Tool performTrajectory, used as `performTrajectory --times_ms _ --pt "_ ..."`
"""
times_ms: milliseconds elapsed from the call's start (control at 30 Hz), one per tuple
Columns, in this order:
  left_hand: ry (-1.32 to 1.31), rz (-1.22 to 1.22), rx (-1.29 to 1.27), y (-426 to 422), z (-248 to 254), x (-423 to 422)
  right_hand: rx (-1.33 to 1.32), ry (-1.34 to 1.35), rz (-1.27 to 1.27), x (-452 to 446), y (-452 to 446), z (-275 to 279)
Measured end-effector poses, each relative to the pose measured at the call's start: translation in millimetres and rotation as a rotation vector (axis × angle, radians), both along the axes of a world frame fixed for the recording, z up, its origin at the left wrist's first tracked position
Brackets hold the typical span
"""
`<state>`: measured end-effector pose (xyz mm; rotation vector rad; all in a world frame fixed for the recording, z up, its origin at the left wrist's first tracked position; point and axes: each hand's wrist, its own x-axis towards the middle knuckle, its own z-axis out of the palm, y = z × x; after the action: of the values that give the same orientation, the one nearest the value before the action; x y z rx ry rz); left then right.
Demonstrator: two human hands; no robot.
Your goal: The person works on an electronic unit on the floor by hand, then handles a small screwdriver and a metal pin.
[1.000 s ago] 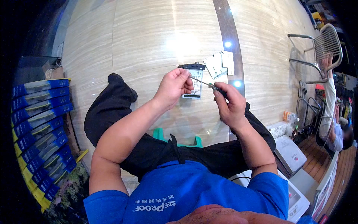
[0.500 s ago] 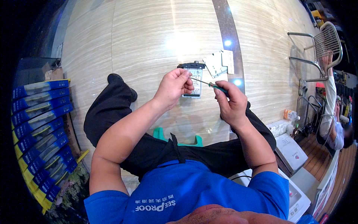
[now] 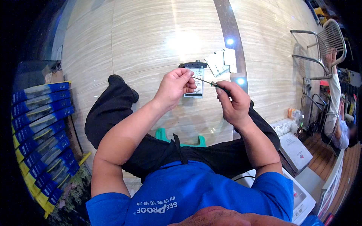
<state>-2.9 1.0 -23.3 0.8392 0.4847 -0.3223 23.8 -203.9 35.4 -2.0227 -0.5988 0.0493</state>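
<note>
My right hand (image 3: 235,101) is closed round the dark green handle of a screwdriver (image 3: 203,80), whose thin shaft points left. The shaft's end meets the fingertips of my left hand (image 3: 175,86), which are pinched together; whatever small thing they hold is hidden. Below my hands a device with an exposed circuit board (image 3: 198,84) and a black front panel (image 3: 193,65) lies on the floor. Two light metal plates (image 3: 220,63) overlap on the floor just right of it.
Blue and yellow boxes (image 3: 41,109) are stacked at the left. A green stool (image 3: 162,134) shows beneath my legs. White boxes (image 3: 295,152) stand at the lower right. At the right, another person's arm (image 3: 334,88) reaches toward a metal chair (image 3: 332,41).
The handle of the screwdriver has turned slightly in my right hand. My left hand has stayed nearly in place, and the device still lies on the floor.
</note>
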Motion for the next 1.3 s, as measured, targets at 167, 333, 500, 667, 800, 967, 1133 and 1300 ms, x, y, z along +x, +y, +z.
performTrajectory --times_ms 167,333,500,667,800,967,1133,1300 --pt "-0.004 0.012 0.001 0.8 2.2 0.8 0.015 -0.001 0.003 -0.5 -0.7 -0.8" --pt "-0.019 0.004 0.007 1.9 1.1 1.8 0.024 0.015 -0.001 -1.0 -1.6 -1.7" --pt "-0.051 -0.004 -0.041 5.9 1.6 3.1 0.135 0.274 -0.059 -2.8 -6.0 -4.0" --pt "-0.105 -0.028 -0.106 10.4 -4.5 3.3 0.293 0.46 -0.072 0.4 -6.5 -2.2" --pt "-0.141 -0.042 -0.145 11.9 -3.0 4.0 0.398 0.564 -0.091 3.3 -7.3 -4.2" --pt "-0.154 -0.041 -0.163 12.5 0.0 3.8 0.371 0.559 -0.073 1.6 -5.0 -5.5" --pt "-0.122 -0.014 -0.141 10.9 0.2 3.8 0.322 0.521 -0.078 -1.5 -2.8 -8.0" --pt "-0.123 -0.031 -0.151 11.1 -2.5 4.0 0.236 0.539 -0.135 -1.8 -2.1 -5.4"
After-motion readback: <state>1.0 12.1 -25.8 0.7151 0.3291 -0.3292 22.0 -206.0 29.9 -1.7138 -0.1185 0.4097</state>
